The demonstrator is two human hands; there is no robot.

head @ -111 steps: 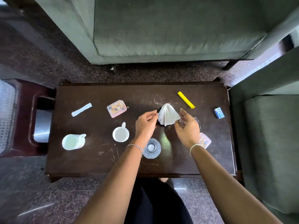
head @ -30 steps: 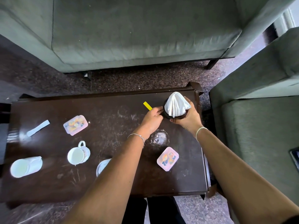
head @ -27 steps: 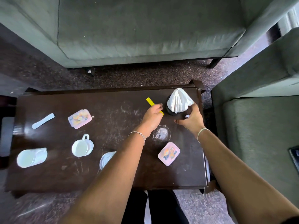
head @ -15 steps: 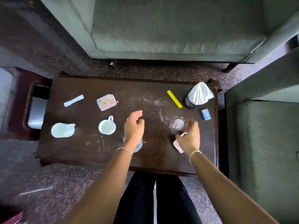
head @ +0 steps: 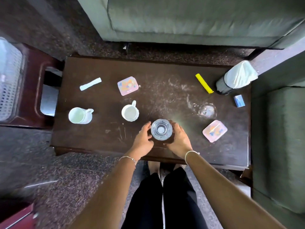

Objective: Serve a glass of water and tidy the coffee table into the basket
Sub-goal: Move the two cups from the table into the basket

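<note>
Waiting at far left: basket [head: 9,76] on a dark red stool [head: 33,66] beside the bench [head: 165,76].
Bench, left part: white strip [head: 90,84], jug [head: 80,115], pink coaster [head: 127,85] and mug [head: 130,112], all lying apart.
Left hand [head: 143,139]: fingers curved round the glass's left wall, thumb by the rim.
Glass [head: 161,129]: upright at centre, near the front edge, between both hands. Water level cannot be told from above.
Right hand [head: 179,139]: fingers curled round the right wall.
Bench, right part: second glass [head: 207,110], second coaster [head: 214,131], yellow stick [head: 204,83], napkin holder [head: 236,78], blue box [head: 239,100].
Handling (judgement): rigid, brittle, smooth-walled, so probably slippery, and heavier if filled. Grip mid-wall with opposed fingers and keep it level.
</note>
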